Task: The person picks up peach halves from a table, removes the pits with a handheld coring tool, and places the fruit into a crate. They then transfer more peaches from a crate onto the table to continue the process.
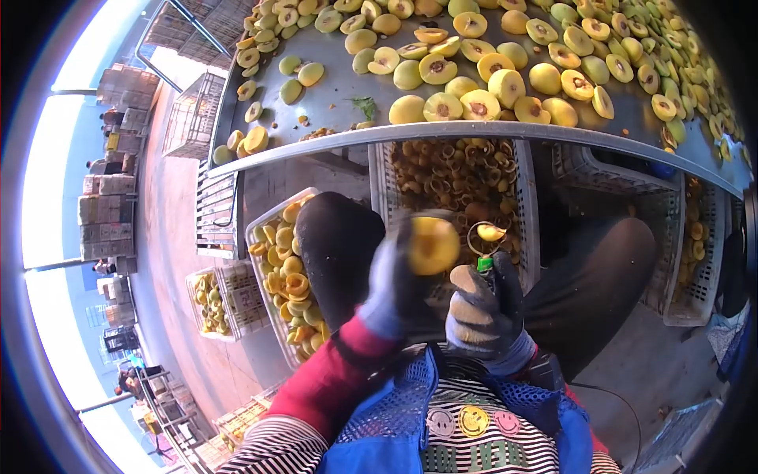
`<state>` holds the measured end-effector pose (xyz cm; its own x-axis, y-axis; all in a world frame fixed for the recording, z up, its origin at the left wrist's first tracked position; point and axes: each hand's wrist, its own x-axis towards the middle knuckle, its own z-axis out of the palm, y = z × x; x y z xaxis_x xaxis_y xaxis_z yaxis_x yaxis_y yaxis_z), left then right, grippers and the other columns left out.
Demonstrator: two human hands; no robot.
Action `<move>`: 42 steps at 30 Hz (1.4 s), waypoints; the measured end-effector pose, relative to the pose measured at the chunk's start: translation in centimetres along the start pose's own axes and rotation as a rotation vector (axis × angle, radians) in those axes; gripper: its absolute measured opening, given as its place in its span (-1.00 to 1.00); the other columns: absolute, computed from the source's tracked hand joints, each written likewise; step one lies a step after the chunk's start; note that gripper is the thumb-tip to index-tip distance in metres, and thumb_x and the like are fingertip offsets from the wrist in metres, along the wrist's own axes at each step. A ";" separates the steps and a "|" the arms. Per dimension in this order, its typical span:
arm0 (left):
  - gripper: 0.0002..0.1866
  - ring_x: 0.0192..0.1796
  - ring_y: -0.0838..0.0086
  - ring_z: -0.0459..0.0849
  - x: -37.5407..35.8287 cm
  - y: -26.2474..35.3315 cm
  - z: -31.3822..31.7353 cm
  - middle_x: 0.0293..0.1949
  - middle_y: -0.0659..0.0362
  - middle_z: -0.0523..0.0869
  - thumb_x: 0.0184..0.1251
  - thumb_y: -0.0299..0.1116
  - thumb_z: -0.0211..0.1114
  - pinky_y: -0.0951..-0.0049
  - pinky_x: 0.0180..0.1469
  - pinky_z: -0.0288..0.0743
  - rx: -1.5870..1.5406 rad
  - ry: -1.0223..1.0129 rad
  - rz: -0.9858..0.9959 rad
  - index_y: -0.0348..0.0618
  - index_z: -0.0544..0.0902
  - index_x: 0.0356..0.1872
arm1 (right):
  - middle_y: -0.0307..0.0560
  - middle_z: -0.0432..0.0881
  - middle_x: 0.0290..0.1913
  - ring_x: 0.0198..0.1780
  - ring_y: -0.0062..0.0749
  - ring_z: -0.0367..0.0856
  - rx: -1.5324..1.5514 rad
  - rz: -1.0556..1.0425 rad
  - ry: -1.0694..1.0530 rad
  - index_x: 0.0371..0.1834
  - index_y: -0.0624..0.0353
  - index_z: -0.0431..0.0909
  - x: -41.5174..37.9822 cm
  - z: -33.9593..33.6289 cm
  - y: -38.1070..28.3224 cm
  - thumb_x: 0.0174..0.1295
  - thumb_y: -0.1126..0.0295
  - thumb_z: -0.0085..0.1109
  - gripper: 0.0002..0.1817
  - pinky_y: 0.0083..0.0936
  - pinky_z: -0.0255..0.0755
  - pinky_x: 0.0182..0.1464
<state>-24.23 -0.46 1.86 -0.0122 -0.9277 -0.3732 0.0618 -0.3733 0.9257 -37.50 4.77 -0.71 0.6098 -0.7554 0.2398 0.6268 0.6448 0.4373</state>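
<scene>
A yellow peach half (434,246), blurred by motion, is in my gloved left hand (388,272), cut side with its brown hollow upward. My gloved right hand (483,316) is wrapped around the handle of a ring-bladed pitting knife (484,263) with a green collar. A small yellow piece of peach (491,232) shows at the thin metal loop. Both hands are between my knees, over the near end of a crate (527,189) of brown pits and curled scraps.
Many peach halves lie on the metal table (332,99) ahead, whose raised front edge (426,132) crosses the view. A crate of peach halves (271,304) stands by my left knee, another crate (241,296) beyond it. More crates (671,261) are at right. Distant people work at far left.
</scene>
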 end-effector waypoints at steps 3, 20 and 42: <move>-0.54 -0.09 0.42 0.61 1.7 1.4 -9.8 -0.16 0.09 0.66 0.48 -0.03 -0.02 0.41 -0.06 0.51 0.265 0.332 0.491 -0.28 0.60 -0.07 | -0.30 0.25 -0.70 -0.78 -0.65 0.15 -0.001 -0.022 0.194 -0.33 0.09 0.39 -1.1 -1.7 -1.0 0.38 -0.20 -0.22 -0.47 -0.69 0.07 -0.77; -0.27 -0.03 0.05 0.64 24.4 8.9 1.1 -0.12 -0.10 0.67 -0.05 0.03 0.40 0.17 -0.03 0.51 1.909 -0.478 0.334 -0.20 0.36 0.09 | -0.35 0.21 -0.77 -0.82 -0.64 0.10 -0.542 -0.214 0.881 -0.42 0.09 0.46 0.4 -2.1 -4.4 0.34 -0.18 -0.11 -0.47 -0.66 -0.01 -0.79; -0.61 -0.02 0.55 0.54 1.7 2.1 5.4 -0.02 0.15 0.58 0.45 -0.14 0.09 0.51 0.05 0.44 0.038 -0.140 0.231 -0.26 0.54 0.06 | -0.05 0.57 -0.19 -0.32 -0.49 0.57 -1.857 -0.648 0.634 0.24 0.32 0.31 -0.7 0.4 -1.1 0.42 0.29 -0.03 -0.58 -0.60 0.46 -0.28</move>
<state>-29.50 -2.88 3.46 -0.1399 -0.9799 -0.1424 0.0413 -0.1495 0.9879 -38.78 4.54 -1.04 -0.0620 -0.9981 -0.0003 0.1609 -0.0097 -0.9869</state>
